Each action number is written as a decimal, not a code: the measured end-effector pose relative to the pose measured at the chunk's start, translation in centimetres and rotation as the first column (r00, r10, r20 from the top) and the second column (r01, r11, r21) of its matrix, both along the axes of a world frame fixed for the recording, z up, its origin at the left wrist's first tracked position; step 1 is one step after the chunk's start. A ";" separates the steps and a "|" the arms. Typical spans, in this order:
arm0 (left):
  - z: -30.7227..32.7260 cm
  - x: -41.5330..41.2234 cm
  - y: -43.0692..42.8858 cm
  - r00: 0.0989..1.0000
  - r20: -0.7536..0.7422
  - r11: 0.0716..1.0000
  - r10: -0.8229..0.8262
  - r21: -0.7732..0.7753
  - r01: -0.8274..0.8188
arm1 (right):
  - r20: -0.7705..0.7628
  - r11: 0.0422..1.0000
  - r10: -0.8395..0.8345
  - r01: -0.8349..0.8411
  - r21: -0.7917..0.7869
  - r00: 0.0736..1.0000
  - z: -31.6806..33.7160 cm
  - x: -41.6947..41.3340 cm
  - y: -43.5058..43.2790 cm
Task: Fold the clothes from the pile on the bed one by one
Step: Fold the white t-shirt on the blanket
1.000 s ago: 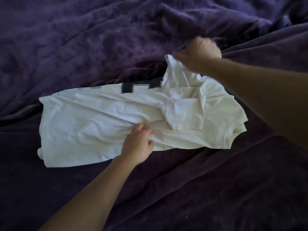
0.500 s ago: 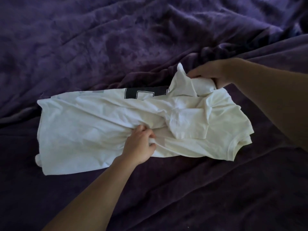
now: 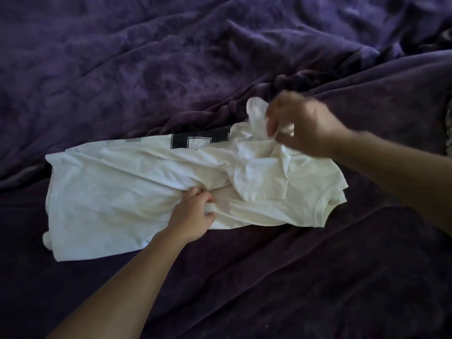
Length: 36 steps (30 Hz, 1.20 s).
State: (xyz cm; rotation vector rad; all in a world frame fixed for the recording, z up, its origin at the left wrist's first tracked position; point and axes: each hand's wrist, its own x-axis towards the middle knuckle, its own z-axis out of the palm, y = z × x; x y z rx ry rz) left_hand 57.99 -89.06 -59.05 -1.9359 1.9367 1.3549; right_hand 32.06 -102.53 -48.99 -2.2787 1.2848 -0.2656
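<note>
Two bare arms show, skin uncovered from each hand to where the picture cuts the arm off. The left hand [image 3: 193, 216] is sharply drawn, with its knuckles and finger creases plain. The left forearm [image 3: 117, 285] is smooth and slim, widening toward the elbow. The right hand [image 3: 300, 126] is smeared by blur, its finger outlines soft. The right forearm [image 3: 401, 177] looks broader and lies mostly in shadow.

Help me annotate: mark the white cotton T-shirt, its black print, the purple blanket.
white cotton T-shirt [image 3: 117, 196], head view, flat body.
black print [image 3: 178, 144], head view, dark block.
purple blanket [image 3: 146, 57], head view, bare folds.
</note>
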 end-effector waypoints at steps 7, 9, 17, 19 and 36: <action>3.1 -1.3 -0.4 0.997 0.028 0.870 0.078 -0.491 -0.054 | -0.161 0.990 -0.075 0.093 0.102 0.984 -2.6 -4.8 12.4; 3.8 -3.1 -1.4 0.997 0.067 0.754 -0.050 -0.652 0.081 | -0.103 0.823 -0.563 0.568 0.013 0.820 -3.3 -6.4 12.0; 1.6 -8.9 -2.9 0.798 0.297 0.798 -0.524 -0.155 0.582 | -0.189 0.234 -0.850 0.673 0.702 0.492 -4.4 -3.3 9.3; 1.9 -8.3 -2.7 0.851 0.182 0.844 -0.492 -0.140 0.518 | -0.151 0.270 -0.839 0.641 0.719 0.523 -3.1 -2.7 8.7; 6.1 12.9 9.5 0.752 -0.123 0.659 0.648 -0.404 -0.634 | 0.097 0.447 -0.699 0.326 0.833 0.709 -1.3 21.1 6.5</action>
